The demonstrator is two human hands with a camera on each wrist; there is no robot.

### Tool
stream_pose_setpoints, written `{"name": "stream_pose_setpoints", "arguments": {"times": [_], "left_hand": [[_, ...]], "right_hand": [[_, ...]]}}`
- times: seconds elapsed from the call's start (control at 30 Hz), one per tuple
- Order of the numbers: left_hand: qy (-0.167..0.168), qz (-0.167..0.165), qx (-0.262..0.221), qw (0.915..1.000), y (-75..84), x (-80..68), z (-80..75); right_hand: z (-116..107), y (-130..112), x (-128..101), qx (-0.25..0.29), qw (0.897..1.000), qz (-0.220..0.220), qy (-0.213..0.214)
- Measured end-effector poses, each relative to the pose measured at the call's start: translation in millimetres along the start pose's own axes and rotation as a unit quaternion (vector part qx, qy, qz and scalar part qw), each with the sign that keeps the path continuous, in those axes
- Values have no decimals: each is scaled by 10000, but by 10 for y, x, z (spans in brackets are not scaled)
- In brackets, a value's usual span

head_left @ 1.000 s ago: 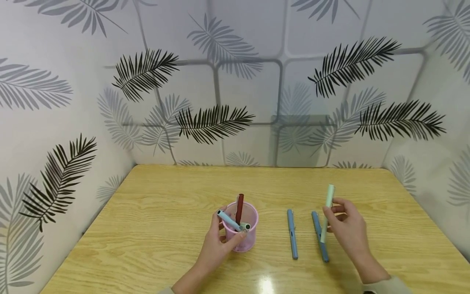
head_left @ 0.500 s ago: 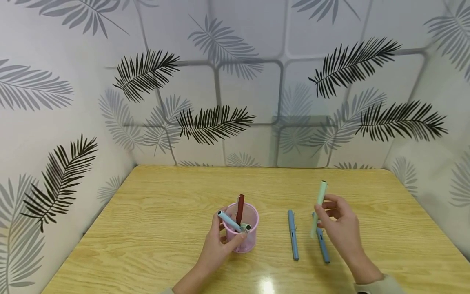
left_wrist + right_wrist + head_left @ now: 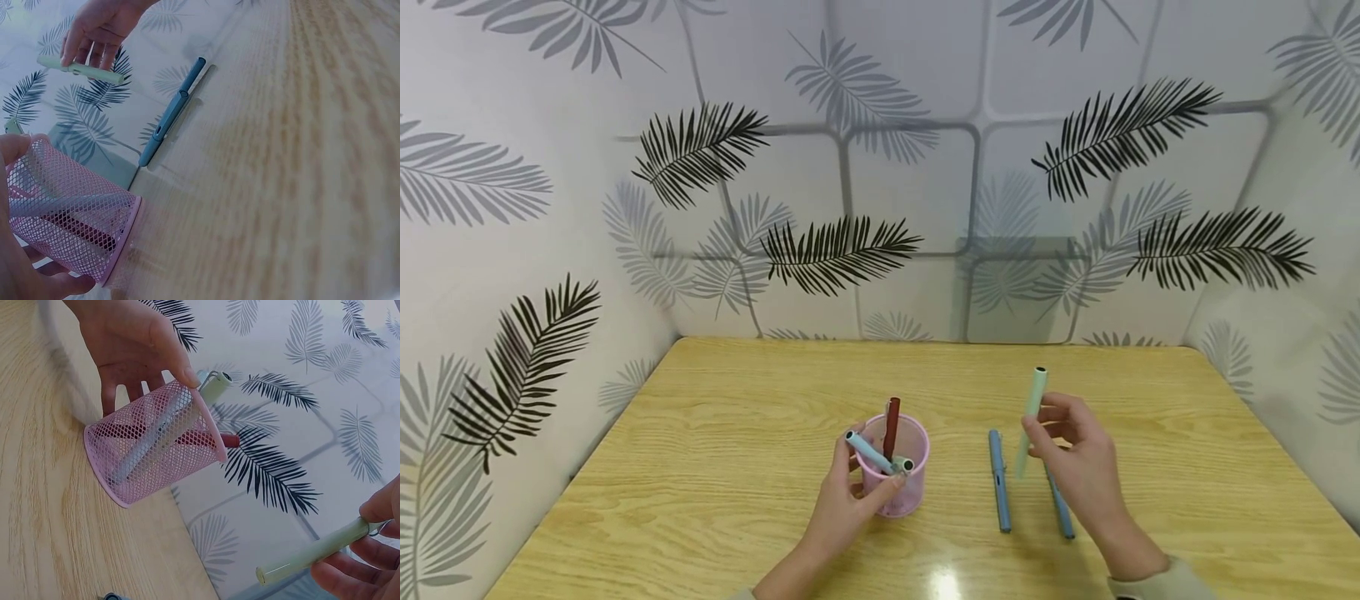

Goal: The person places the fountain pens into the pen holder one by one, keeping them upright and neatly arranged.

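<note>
A pink mesh pen cup (image 3: 895, 467) (image 3: 65, 215) (image 3: 153, 447) stands on the wooden table (image 3: 737, 433). My left hand (image 3: 850, 496) grips its near side. Inside it lean a dark red pen (image 3: 891, 425), a light blue pen (image 3: 867, 451) and a pale green one (image 3: 901, 463). My right hand (image 3: 1075, 458) pinches a pale green pen (image 3: 1030, 421) (image 3: 81, 70) (image 3: 312, 553), held nearly upright above the table to the right of the cup. Two blue pens lie flat: one (image 3: 998, 492) (image 3: 172, 112) left of my right hand, the other (image 3: 1060, 508) partly hidden under it.
Walls papered with a leaf pattern (image 3: 880, 167) close the table in at the back, left and right. Bare wood lies behind the cup and along the left side.
My right hand has carried the pale green pen left, away from above the right blue pen and closer to the cup. The left hand and the cup have stayed put.
</note>
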State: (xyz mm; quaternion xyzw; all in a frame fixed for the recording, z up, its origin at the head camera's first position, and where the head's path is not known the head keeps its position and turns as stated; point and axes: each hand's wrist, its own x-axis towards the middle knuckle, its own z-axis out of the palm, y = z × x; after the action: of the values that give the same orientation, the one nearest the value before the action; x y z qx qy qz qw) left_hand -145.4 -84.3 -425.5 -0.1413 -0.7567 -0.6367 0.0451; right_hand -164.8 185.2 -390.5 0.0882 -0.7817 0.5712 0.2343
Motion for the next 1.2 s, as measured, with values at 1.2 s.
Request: {"name": "stream_pose_setpoints", "arguments": {"times": [1.2], "left_hand": [[86,133,2,9999,5,-6,2]], "right_hand": [[532,-500,10,583,9968,-439,-330]]}}
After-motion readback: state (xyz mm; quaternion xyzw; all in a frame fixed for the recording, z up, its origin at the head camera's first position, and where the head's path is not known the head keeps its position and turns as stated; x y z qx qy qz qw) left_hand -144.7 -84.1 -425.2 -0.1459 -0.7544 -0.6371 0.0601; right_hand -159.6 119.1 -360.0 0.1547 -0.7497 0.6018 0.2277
